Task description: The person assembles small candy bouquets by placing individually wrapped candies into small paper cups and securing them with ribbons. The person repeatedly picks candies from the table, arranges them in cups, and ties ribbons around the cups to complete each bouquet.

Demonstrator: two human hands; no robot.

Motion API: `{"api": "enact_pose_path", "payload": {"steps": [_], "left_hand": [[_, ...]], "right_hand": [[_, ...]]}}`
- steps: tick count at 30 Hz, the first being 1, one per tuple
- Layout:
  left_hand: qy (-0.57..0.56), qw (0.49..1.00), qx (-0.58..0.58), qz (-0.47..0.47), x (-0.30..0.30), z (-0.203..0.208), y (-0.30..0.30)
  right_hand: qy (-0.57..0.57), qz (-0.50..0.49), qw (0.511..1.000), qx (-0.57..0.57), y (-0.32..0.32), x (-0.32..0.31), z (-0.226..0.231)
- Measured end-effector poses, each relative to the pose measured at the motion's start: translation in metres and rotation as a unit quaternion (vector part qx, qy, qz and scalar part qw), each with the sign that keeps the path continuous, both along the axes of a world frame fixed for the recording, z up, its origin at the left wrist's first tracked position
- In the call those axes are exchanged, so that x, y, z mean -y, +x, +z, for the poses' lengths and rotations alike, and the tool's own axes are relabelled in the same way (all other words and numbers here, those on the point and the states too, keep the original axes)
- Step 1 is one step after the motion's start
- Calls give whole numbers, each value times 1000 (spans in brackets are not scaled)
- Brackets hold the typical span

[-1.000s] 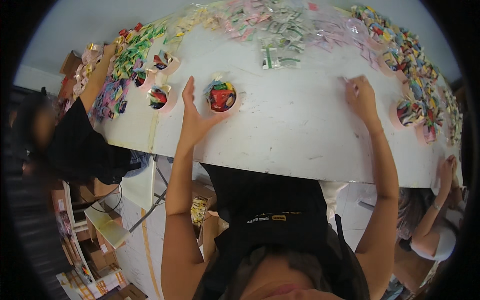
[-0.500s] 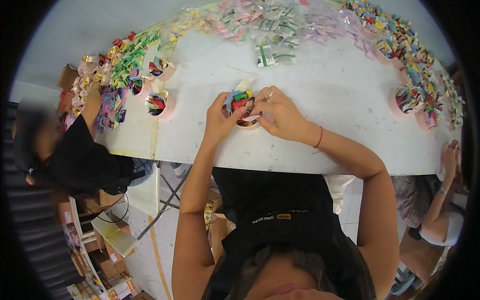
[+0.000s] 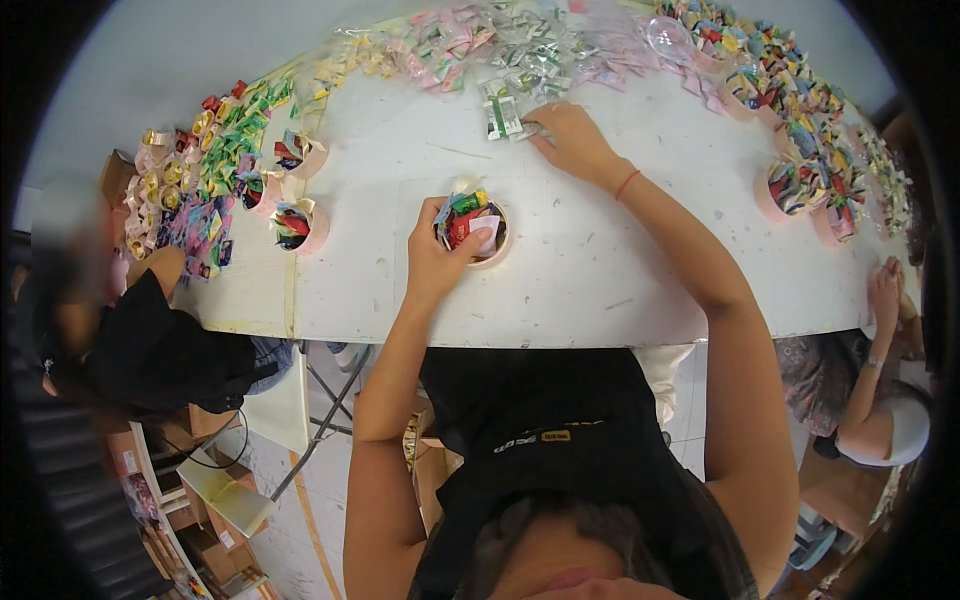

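A round pink tub (image 3: pixel 505 240) stands on the white table in front of me, filled with small wrapped sweets (image 3: pixel 462 228) in red, green, yellow and blue. My left hand (image 3: pixel 432 255) is wrapped round its left side, the thumb pressing a small white-pink packet (image 3: pixel 483 227) on top of the sweets. Farther off, my right hand (image 3: pixel 578 145) is at the near edge of a heap of clear-and-green packets, its fingertips closed on one white-and-green packet (image 3: pixel 503 115). Part of that packet is hidden by the fingers.
Filled pink tubs (image 3: pixel 313 228) stand at left, beside piles of green sweets (image 3: pixel 230 150). More filled tubs (image 3: pixel 775 190) crowd the right. Pink packets (image 3: pixel 440 45) and a clear round lid (image 3: pixel 668 38) lie at the back. Another person (image 3: pixel 150 320) sits at left, one at right (image 3: pixel 880 400).
My right hand has left the tub and reached far across to the green-and-white packets. My left hand has stayed on the tub. The whole view has shifted slightly.
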State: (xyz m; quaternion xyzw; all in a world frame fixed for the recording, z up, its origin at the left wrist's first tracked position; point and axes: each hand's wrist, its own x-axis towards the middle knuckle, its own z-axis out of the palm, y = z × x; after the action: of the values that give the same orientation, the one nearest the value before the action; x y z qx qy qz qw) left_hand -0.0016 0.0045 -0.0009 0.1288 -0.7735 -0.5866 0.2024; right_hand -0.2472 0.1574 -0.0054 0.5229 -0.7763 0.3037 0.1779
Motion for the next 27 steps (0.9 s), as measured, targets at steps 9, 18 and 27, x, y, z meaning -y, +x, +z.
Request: {"api": "enact_pose_path", "payload": {"steps": [9, 18, 27], "left_hand": [[6, 1000, -12, 22, -2, 0, 9], [29, 999, 16, 12, 0, -6, 7], [-74, 996, -49, -20, 2, 2, 19]], "right_hand": [[8, 171, 915, 366, 128, -34, 79], [139, 267, 941, 157, 129, -3, 61], [111, 275, 924, 240, 105, 5, 60]]}}
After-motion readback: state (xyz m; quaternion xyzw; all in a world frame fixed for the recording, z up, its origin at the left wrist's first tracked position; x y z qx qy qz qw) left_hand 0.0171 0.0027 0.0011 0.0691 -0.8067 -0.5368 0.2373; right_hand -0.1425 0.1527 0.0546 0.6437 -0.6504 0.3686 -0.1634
